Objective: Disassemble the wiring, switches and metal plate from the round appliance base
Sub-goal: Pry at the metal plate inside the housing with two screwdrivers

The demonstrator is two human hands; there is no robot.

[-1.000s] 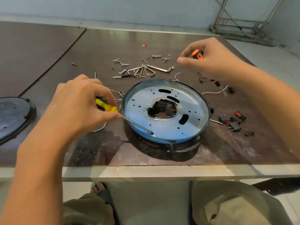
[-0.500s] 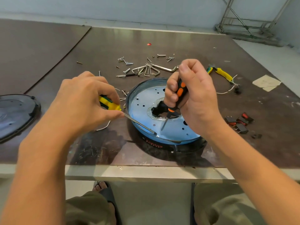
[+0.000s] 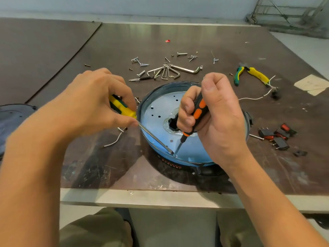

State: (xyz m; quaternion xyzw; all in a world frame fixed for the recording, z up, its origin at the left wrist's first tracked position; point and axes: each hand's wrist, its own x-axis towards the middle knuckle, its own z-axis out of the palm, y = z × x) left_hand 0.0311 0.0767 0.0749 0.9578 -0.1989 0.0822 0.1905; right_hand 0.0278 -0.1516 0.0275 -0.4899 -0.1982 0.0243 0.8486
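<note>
Having swung inward, the right hand (image 3: 216,120) grips an orange-and-black screwdriver (image 3: 199,111) whose tip, below the fist, now sits just beside the blade of the yellow-handled flat screwdriver (image 3: 124,109) gripped by the left hand (image 3: 96,106), seemingly ready to lever the pale round metal plate (image 3: 156,120) from its dark round appliance base (image 3: 178,165).

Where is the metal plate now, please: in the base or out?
In: the metal plate lies within the rim of the round base.

You've got soft, even daylight, bright enough. Pale glare streaks the table (image 3: 213,38) at its far edge; a diffuse shadow sits under your left hand (image 3: 92,106). Wide-angle bending at the borders, centre sharp.
</note>
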